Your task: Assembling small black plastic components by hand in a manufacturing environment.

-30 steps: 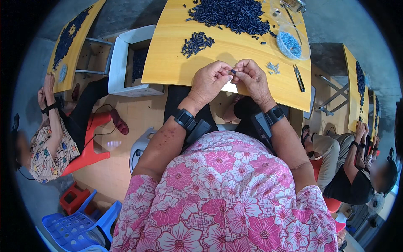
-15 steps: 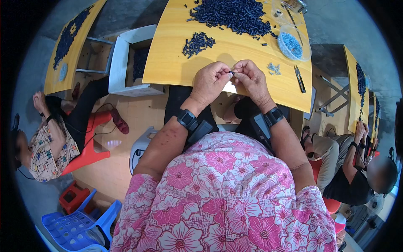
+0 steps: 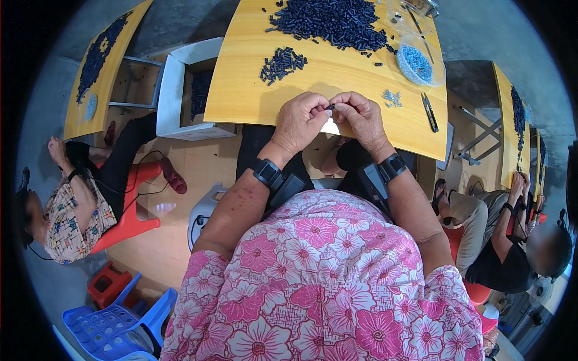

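Left hand (image 3: 301, 123) and right hand (image 3: 363, 120): fingertips pinched together, small dark piece (image 3: 330, 107) between them, near table's (image 3: 241, 102) six-o'clock edge. Change: hands sit slightly lower, pinch maintained; work on piece apparently unfinished. Loose dark pile (image 3: 284, 65) between ten and eleven o'clock from hands.

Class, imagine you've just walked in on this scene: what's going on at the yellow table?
A seated person pinches a small dark piece between the fingertips of the left hand and right hand, over the near edge of the yellow table. Beyond lie a large dark heap and a smaller dark pile. To the right are a clear bowl of light-blue bits, a few loose pale bits and a black-handled tool.
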The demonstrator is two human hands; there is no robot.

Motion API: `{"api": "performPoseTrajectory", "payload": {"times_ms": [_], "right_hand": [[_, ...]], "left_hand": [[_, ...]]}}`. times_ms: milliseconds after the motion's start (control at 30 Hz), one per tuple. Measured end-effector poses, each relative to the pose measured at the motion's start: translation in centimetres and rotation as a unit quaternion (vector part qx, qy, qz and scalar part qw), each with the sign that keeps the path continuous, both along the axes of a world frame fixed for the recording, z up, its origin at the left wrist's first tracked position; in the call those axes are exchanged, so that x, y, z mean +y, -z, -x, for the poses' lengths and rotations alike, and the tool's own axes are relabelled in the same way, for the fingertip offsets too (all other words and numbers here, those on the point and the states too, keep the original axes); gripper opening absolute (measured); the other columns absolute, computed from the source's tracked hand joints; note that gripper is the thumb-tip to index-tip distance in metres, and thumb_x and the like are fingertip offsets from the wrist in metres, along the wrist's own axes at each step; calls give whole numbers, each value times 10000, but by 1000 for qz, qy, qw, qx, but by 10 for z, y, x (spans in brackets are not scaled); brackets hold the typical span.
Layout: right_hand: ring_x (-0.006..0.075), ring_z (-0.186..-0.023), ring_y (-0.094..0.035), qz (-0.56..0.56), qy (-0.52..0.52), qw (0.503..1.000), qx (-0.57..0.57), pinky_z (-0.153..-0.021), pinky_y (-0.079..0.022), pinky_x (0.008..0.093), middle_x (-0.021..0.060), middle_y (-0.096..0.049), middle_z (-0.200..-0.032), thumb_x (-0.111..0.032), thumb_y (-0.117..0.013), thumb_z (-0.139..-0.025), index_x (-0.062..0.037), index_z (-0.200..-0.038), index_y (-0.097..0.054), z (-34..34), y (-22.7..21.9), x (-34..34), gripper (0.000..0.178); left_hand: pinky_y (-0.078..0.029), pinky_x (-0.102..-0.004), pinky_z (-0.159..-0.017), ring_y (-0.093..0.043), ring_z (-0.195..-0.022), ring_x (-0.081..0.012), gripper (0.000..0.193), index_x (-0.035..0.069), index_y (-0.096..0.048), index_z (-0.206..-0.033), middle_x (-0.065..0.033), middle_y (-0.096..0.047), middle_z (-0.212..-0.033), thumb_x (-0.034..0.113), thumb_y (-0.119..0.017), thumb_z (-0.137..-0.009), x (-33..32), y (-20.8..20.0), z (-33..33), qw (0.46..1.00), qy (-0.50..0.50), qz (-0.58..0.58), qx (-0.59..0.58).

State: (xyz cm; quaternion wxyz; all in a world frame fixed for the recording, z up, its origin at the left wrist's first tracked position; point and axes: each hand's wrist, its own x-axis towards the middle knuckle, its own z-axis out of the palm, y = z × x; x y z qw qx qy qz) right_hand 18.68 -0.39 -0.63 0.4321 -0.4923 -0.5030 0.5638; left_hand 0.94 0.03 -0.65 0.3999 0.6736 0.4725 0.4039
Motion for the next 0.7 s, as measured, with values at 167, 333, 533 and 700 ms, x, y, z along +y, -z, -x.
{"api": "performPoseTrajectory", "payload": {"times_ms": [167, 333, 533, 700], "right_hand": [[78, -797, -622, 0, 9, 1000, -4, -744, -518, 230, 25, -686, -875, -44, -638, -873, -1, -953, -694, 0, 1, -1, 108], [83, -844, -625, -2, 13, 1000, -19, -776, -519, 238, 38, -692, -920, -40, -645, -869, 3, -956, -698, -1, -1, -3, 112], [101, -872, -627, -4, 9, 1000, 17, -803, -511, 247, 41, -681, -933, -15, -643, -856, 0, -964, -706, -1, -4, -6, 125], [127, -848, -626, -84, -8, 995, -50, -787, -505, 259, 53, -663, -905, -13, -656, -836, -6, -950, -714, -2, -5, -4, 128]], "left_hand": [[-505, -284, -610, -611, -640, -163, 122, 23, -641, -832, -70, -622, -753, 97, -715, -768, 1, 1, 2, 1000, 21, 9, 12], [-506, -273, -612, -614, -641, -148, 129, 27, -652, -842, -65, -633, -756, 97, -730, -765, -1, -1, 0, 1000, 13, 11, 3], [-486, -236, -618, -579, -655, -95, 113, 24, -668, -870, -27, -635, -768, 69, -730, -787, -2, 1, 1, 999, 17, 22, -20], [-460, -201, -625, -535, -674, -42, 98, 15, -677, -893, 10, -636, -778, 47, -726, -815, -1, 3, 1, 998, 22, 38, -45]]}}
